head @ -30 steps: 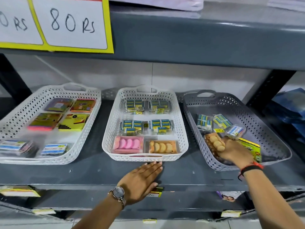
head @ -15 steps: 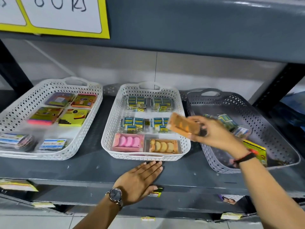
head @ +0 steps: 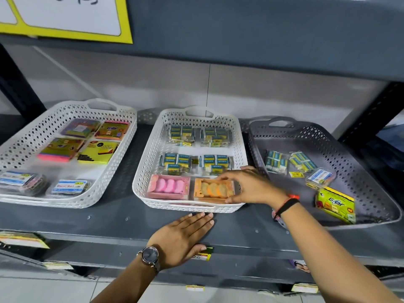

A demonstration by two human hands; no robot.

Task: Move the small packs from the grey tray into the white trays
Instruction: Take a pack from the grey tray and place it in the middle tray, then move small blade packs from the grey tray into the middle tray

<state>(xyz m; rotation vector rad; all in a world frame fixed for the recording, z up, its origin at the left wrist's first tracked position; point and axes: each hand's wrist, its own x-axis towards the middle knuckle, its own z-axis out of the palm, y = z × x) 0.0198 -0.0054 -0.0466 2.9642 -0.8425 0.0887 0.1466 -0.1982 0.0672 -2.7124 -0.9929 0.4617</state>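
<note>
My right hand (head: 251, 186) grips an orange pack (head: 213, 190) by its right end, at the front right corner of the middle white tray (head: 153, 147), beside a pink pack (head: 168, 186). Blue-and-yellow packs (head: 197, 149) fill that tray's back rows. The grey tray (head: 358, 154) on the right holds two blue-striped packs (head: 288, 161), a clear pack (head: 320, 178) and a yellow-green box (head: 335, 204). The left white tray (head: 28, 136) holds coloured pads and clear packs. My left hand (head: 185, 237) lies flat on the shelf in front of the middle tray, holding nothing.
All three trays stand on a dark grey metal shelf (head: 109, 219). Another shelf hangs low overhead with a yellow-framed price sign (head: 65, 16). Small price labels (head: 202, 254) are stuck on the shelf's front edge. A black upright post (head: 371, 112) stands at the right.
My right hand lifted the orange pack out of the grey tray, carried it left and brought it down into the middle white tray's front right corner. The left hand stayed flat on the shelf.
</note>
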